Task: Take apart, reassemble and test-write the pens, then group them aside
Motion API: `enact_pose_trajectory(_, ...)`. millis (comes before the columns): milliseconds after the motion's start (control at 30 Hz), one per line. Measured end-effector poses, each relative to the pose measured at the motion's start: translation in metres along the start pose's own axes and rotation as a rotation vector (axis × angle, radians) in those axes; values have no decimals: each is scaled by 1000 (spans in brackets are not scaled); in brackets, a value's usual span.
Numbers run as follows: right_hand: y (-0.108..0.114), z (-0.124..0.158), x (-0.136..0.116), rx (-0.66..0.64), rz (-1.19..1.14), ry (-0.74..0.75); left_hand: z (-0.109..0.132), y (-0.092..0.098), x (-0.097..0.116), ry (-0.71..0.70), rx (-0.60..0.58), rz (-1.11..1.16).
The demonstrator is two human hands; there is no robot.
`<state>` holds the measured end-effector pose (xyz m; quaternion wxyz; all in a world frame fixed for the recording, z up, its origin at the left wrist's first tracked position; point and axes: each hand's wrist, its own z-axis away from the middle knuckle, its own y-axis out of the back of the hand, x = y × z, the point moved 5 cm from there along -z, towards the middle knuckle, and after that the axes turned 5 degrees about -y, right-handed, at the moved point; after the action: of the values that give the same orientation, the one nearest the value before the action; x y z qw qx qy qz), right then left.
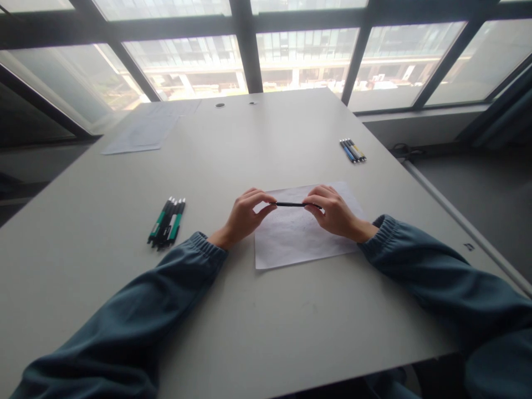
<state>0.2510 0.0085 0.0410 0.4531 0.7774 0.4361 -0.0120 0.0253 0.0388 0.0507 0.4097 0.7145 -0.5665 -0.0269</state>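
A slim black pen [290, 204] is held level above a white sheet of paper [299, 241]. My left hand [246, 215] pinches one end between thumb and fingers. The other end is pinched by my right hand [332, 210], whose fingers partly hide it. Both hands are closed on the pen. To the left of my left hand, several black and green pens [167, 223] lie bunched on the white table [233, 321].
Farther back on the right lies a row of several pens [353, 151], some with blue or yellow parts. More paper sheets [143, 130] lie at the back left. Windows [307, 58] stand beyond the table's far edge. The table's right edge runs beside my right sleeve.
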Motion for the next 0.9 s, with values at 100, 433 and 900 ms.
enact_pose_trajectory(100, 0, 0, 1, -4, -5, -3, 0, 0, 2, 1, -8, -1)
enact_pose_trajectory(433, -1, 1, 4, 0, -10, -12, 7, -5, -14, 140, -30, -7)
enact_pose_trajectory(900, 1, 1, 3, 14, 3, 5, 4, -5, -9, 164, -89, -14)
